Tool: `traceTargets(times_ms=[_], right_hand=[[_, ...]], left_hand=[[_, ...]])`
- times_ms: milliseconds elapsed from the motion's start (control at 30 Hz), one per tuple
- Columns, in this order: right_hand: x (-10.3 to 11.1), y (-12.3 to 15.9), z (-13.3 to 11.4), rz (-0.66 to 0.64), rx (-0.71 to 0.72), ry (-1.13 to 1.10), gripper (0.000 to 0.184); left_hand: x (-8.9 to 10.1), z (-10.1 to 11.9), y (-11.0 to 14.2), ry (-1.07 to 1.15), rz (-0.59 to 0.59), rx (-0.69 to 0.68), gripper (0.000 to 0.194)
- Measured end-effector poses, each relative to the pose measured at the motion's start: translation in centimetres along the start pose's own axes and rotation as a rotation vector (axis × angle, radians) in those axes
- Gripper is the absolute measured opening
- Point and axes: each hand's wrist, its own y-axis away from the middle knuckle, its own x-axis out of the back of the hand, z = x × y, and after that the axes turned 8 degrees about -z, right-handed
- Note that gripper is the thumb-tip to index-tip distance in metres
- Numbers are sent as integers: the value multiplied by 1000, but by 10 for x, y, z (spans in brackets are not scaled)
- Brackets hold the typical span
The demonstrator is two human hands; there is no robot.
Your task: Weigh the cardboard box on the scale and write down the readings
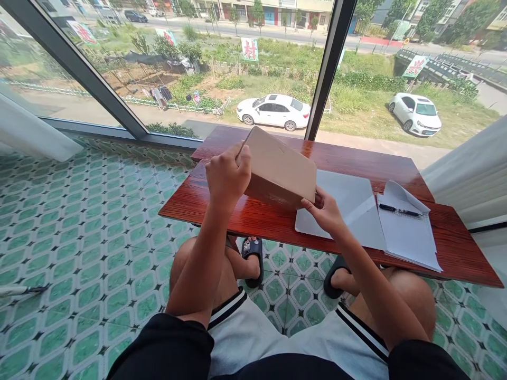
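Observation:
A plain brown cardboard box (pixel 282 166) is held tilted above the wooden table. Its upper left edge is gripped by my left hand (pixel 229 171), with the thumb on the near side and the other fingers mostly hidden behind it. At the lower right corner, my right hand (pixel 322 211) pinches the box between thumb and fingers. Beneath and to the right of that hand lies a flat pale grey board or sheet (pixel 348 206), partly covered by the box and hand.
The glossy red-brown table (pixel 186 203) stands against a large window. On its right side lie white papers (pixel 407 232) with a curled top sheet and a black pen (pixel 400 210) on them. Pale curtains (pixel 467 169) hang at both sides. Green patterned tiles (pixel 99 253) cover the floor.

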Motion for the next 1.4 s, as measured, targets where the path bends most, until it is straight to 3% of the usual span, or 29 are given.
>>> traceTargets(times_ms=[733,967,1400], right_hand=[[-2,-2,5,-12,-10,9,65],[-5,-3,8,-58,6,-44,74],[-16,2,4,-125,50,31,78]], left_hand=[[1,-3,-5,-55,-20,66,49],[7,-6,-10,-148,-117,180,50],[3,-24,-20,-217,-259,230,54]])
